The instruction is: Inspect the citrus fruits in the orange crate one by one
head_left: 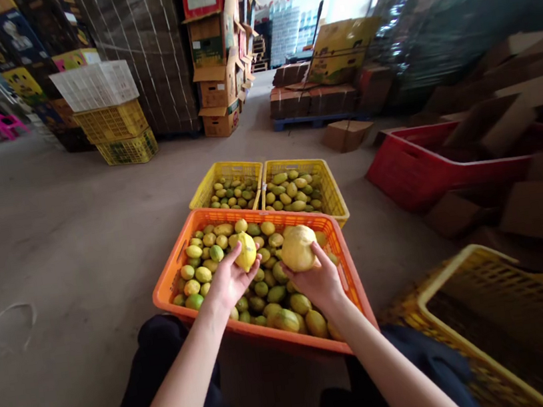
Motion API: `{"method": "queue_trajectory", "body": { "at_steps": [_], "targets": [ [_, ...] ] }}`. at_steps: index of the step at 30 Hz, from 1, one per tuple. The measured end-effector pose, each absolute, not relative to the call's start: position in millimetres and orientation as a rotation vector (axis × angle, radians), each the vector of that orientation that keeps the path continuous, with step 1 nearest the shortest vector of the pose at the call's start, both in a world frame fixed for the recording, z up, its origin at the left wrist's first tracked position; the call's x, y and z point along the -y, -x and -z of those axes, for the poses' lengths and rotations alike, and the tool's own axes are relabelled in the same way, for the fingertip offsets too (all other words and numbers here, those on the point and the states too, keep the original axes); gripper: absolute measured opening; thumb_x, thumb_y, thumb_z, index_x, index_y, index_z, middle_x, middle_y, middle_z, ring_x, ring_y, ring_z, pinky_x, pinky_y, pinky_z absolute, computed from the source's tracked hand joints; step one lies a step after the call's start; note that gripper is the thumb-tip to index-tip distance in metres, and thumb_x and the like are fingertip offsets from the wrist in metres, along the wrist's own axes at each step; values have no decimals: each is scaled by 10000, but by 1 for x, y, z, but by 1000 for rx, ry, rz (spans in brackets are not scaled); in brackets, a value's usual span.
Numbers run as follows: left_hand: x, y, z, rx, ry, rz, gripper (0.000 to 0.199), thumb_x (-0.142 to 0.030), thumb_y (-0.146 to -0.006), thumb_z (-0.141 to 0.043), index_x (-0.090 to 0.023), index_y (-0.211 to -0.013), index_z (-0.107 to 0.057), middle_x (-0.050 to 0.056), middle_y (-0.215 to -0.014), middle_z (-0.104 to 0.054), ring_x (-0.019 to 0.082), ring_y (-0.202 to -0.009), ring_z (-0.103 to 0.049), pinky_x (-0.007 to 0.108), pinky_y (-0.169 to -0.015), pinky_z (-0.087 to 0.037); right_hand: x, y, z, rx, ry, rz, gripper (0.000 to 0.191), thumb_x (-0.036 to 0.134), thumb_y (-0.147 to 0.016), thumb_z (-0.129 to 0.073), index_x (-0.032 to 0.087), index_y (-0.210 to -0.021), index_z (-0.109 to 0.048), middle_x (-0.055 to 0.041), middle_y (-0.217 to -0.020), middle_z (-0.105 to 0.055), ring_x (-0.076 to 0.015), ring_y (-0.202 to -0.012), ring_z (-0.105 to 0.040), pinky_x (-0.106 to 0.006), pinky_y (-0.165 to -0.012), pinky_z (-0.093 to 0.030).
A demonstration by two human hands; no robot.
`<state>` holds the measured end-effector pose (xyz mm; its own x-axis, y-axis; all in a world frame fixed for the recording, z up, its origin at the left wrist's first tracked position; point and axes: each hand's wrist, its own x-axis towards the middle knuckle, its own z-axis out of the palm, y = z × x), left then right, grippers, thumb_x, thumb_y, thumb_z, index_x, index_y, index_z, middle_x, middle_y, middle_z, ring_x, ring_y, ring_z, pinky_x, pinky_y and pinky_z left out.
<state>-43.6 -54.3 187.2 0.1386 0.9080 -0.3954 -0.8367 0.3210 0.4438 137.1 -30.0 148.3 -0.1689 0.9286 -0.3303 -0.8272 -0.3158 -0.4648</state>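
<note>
My left hand is closed around a small yellow lemon with a dark mark on its skin. In my right hand rests a much larger pale yellow citrus fruit, gripped from below and the right side. Both fruits are held up over an orange plastic crate, which sits in front of my knees. Many loose lemons, yellow to green, fill that crate. My forearms hide part of its near side.
Two yellow crates of similar fruit stand just beyond the orange one. A yellow crate is by my right knee, and a red bin with cardboard lies farther right. Stacked boxes and crates stand behind on the concrete floor.
</note>
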Motion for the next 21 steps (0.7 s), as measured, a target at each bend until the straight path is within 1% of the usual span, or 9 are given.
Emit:
{"method": "queue_trajectory", "body": {
  "at_steps": [2,4,7,10,12,15,17,19,21],
  "targets": [
    [53,41,-185,-690,-93,-1298,107,-130,-890,-572,-100,-950,-656,114,-959,-716,159,-844,-698,245,-762,-602,30,-138,-148,278,595,-1792,300,312,-786,-682,251,-1074,-626,-16,-916,-749,-194,-793,-704,-329,-708,-591],
    [52,40,-183,-701,-76,-1299,95,-112,-882,-578,-110,-935,-656,105,-959,-717,168,-888,-698,272,-808,-600,29,-140,-148,348,577,-1811,335,312,-805,-668,261,-1132,-618,-17,-952,-752,-200,-826,-711,-336,-737,-588],
    [52,39,-182,-703,-79,-1262,104,-124,-889,-571,-100,-931,-663,111,-946,-717,179,-884,-701,287,-812,-600,29,-142,-148,404,586,-1824,365,329,-834,-629,278,-1194,-596,-10,-997,-753,-211,-854,-718,-366,-781,-583],
    [53,39,-185,-697,-108,-1248,136,-157,-902,-565,-89,-953,-672,121,-952,-716,171,-855,-701,258,-775,-598,29,-143,-148,407,579,-1856,390,356,-829,-624,270,-1208,-585,-16,-1004,-752,-221,-864,-721,-367,-787,-584],
    [54,40,-187,-702,-123,-1251,153,-188,-907,-567,-92,-955,-676,120,-954,-714,152,-804,-695,219,-721,-589,29,-142,-149,397,612,-1864,379,352,-818,-629,247,-1180,-594,-29,-963,-753,-230,-833,-725,-360,-737,-593],
    [54,42,-190,-722,-116,-1257,161,-231,-903,-580,-102,-925,-674,107,-917,-709,109,-669,-654,178,-610,-557,29,-139,-153,359,731,-1829,277,352,-826,-606,231,-1075,-625,-35,-799,-739,-227,-672,-711,-326,-539,-575],
    [55,43,-192,-726,-91,-1239,218,-301,-899,-583,-102,-922,-671,98,-854,-695,105,-618,-622,186,-566,-541,30,-137,-156,336,802,-1820,240,367,-820,-608,221,-1009,-634,-36,-723,-718,-222,-586,-684,-309,-446,-538],
    [55,45,-193,-722,-60,-1225,310,-389,-897,-567,-98,-927,-672,87,-777,-668,116,-611,-607,200,-553,-532,32,-135,-158,289,831,-1838,238,368,-798,-630,207,-973,-637,-44,-723,-720,-227,-588,-683,-328,-470,-555],
    [56,46,-193,-719,-50,-1215,369,-442,-889,-556,-93,-920,-674,75,-716,-633,118,-604,-590,199,-546,-515,34,-133,-159,203,812,-1864,222,363,-794,-637,204,-949,-642,-49,-749,-731,-230,-640,-697,-360,-562,-589]
  ]
}}
